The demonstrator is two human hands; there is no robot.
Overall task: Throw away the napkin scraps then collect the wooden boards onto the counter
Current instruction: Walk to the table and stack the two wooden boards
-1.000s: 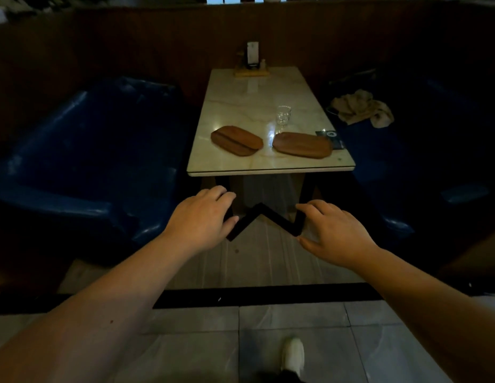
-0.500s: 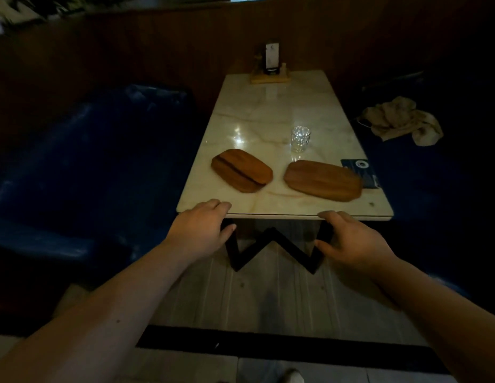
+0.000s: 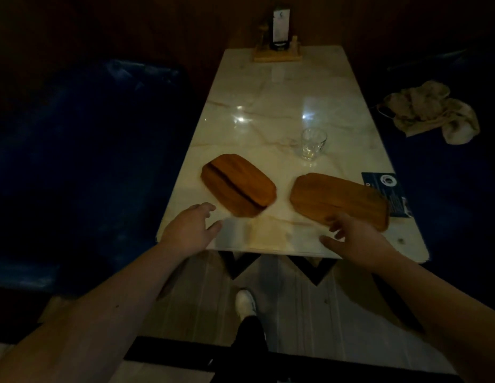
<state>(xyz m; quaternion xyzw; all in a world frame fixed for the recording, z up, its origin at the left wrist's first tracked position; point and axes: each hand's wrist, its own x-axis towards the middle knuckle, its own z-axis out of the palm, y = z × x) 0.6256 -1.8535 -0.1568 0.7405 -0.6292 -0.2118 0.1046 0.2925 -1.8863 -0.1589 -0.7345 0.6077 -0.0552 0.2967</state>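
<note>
Dim booth, marble table [image 3: 268,106]. Two wooden boards lie flat near its near edge, side by side, not touching. Left board [image 3: 238,185] sits toward the near-left corner, angled, with a dark groove along its length. Right board [image 3: 339,200] sits toward the near-right corner, its far-right end just beside a dark card [image 3: 387,193] at the right edge.

Left hand [image 3: 189,230] is over the near-left corner, fingers loosely spread, empty, just short of the left board. Right hand [image 3: 351,240] is at the near edge, fingers spread, nothing gripped; fingertips overlap the right board's near edge, contact unclear.

Empty glass [image 3: 312,143] stands upright behind the boards, right of centre. Wooden stand [image 3: 278,52] with an upright card sits at the far edge. Crumpled cloth [image 3: 431,111] lies on the blue seat [image 3: 448,161] to the right. No napkin scraps visible on the table.
</note>
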